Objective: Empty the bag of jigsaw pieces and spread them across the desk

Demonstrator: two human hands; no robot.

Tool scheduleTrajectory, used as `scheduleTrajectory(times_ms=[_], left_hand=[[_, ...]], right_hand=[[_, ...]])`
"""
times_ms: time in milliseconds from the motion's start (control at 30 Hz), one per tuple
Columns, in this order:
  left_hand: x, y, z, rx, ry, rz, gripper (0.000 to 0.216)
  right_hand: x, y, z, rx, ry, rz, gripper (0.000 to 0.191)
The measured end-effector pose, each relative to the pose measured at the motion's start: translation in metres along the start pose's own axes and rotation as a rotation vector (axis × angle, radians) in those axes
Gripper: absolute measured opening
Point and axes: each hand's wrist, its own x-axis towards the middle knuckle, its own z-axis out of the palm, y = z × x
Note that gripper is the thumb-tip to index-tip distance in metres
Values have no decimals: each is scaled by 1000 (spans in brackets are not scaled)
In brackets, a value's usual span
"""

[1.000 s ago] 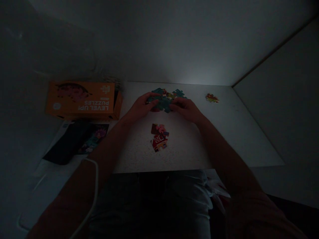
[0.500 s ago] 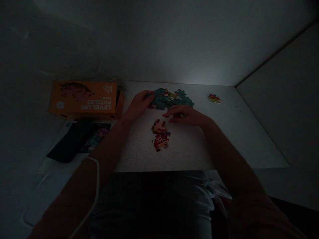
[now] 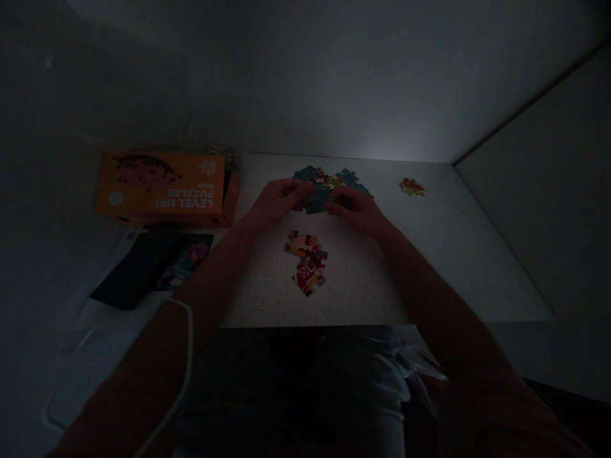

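Observation:
On the white table, both hands are at the near side of a pile of teal jigsaw pieces (image 3: 351, 178). My left hand (image 3: 282, 197) is closed, its thumb and fingers pinching at the left edge of a teal jigsaw piece (image 3: 317, 203). From the other side, my right hand (image 3: 358, 208) curls its fingers and thumb onto the right part of the teal pieces. Dim light and the fingers hide the exact grip. Nearer to me lie joined red and pink jigsaw pieces (image 3: 310, 264).
At the left stands an orange puzzle box (image 3: 162, 187). In front of it a dark case (image 3: 136, 270) rests across a printed picture sheet (image 3: 188, 257). A small green and orange piece cluster (image 3: 413, 187) lies at the far right. A white cable (image 3: 189, 346) crosses my left forearm.
My left hand has moved right, over the teal pieces. My right hand has risen away from the red and pink pieces to the teal ones, its fingers now curled in.

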Motion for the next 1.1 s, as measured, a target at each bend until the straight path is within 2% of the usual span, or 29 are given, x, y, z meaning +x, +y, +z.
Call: scheduleTrajectory(times_ms=[67,133,200,267,367,467,567,700,900,1100], left_hand=[[3,-2,-6,37,140,4,38],[5,-6,-14,111,280,28,30],[6,-11,-23,256,342,60,21],[3,-15,-27,480,328,69,22],[-4,-15,-26,809,231,42,42],[-7,-14,-25,961,132,27,56],[-6,-15,-29,962,97,35,55],[-2,-21,-34,818,105,80,51],[2,-29,-31,609,155,189,56],[3,-27,-28,611,108,265,60]], right_hand=[[-3,-6,-5,-36,-55,-35,40],[-5,-11,-12,-113,-182,-99,33],[-7,-12,-20,-199,-244,-137,27],[-6,-9,-25,-269,-160,-143,27],[-3,3,-28,-398,41,-160,33],[0,14,-26,-541,184,-201,48],[3,21,-19,-660,237,-171,61],[7,21,-8,-748,263,-95,67],[9,20,-6,-756,283,-43,52],[11,24,-8,-754,325,-24,37]])
